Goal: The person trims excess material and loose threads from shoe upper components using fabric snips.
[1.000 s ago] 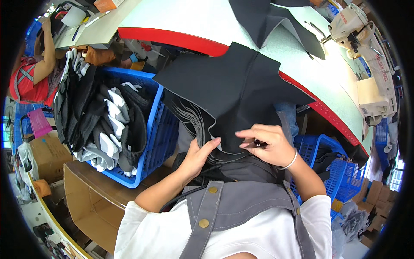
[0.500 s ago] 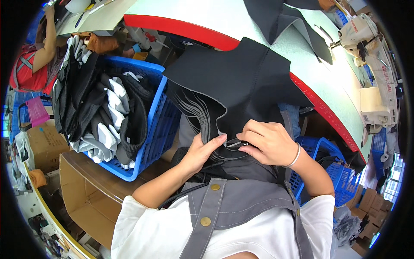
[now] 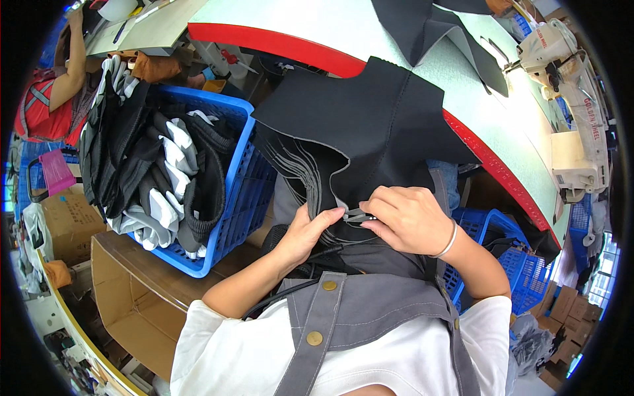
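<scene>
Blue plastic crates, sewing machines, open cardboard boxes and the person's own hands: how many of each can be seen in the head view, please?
Blue plastic crates: 2, one full of dark garments on the left, one lower right
Sewing machines: 1
Open cardboard boxes: 1
Own hands: 2, left hand and right hand, both on the black fabric stack
Total: 6

L hand (image 3: pixel 307 231) fingers curled | R hand (image 3: pixel 409 218) pinching, wrist bent
</scene>
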A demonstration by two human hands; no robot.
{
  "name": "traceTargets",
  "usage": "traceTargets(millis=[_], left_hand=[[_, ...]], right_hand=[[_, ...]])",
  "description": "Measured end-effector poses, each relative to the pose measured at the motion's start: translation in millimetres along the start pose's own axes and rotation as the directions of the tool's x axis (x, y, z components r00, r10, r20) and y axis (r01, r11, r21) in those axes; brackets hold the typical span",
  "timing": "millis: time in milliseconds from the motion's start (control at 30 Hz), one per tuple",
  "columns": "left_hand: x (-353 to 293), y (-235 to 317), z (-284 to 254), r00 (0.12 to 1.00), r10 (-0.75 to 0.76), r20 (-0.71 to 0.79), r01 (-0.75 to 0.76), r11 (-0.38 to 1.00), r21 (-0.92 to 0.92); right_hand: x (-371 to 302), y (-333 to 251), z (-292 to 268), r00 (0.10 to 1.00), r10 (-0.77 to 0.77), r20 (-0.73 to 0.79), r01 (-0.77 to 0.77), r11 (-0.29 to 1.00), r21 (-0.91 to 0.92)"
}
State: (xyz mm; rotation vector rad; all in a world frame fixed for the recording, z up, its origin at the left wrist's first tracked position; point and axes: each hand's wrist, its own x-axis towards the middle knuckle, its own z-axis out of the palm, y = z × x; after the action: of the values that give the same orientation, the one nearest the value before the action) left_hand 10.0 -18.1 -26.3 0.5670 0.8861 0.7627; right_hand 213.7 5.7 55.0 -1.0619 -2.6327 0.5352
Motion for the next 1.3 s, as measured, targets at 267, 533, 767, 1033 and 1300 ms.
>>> traceTargets(millis=[267,533,767,1033,1300], left_hand=[[-1,4,-2,0.996,-0.088,0.004,0.088,0.996,0.011],[-5,7,2,0.999,-0.05,0.008,0.05,0.998,-0.036],[-5,7,4,0.999,-0.027,0.023,0.028,0.999,-0.045],[-3,5,3,0.999,-0.015,0.036,0.016,1.0,-0.026],[-3,8,4,0.999,-0.009,0.037,0.011,1.0,-0.028]], right_hand=[[1,2,-10,1.0,0.02,0.024,-0.021,1.0,0.018],[2,-1,-6,0.997,-0.065,0.034,0.066,0.997,-0.047],[5,-2,-4,0.996,-0.068,0.054,0.07,0.997,-0.033],[3,8,-10,0.996,0.02,0.085,-0.035,0.982,0.183],[-11,-20,3,0.984,-0.178,-0.014,0.156,0.899,-0.41]])
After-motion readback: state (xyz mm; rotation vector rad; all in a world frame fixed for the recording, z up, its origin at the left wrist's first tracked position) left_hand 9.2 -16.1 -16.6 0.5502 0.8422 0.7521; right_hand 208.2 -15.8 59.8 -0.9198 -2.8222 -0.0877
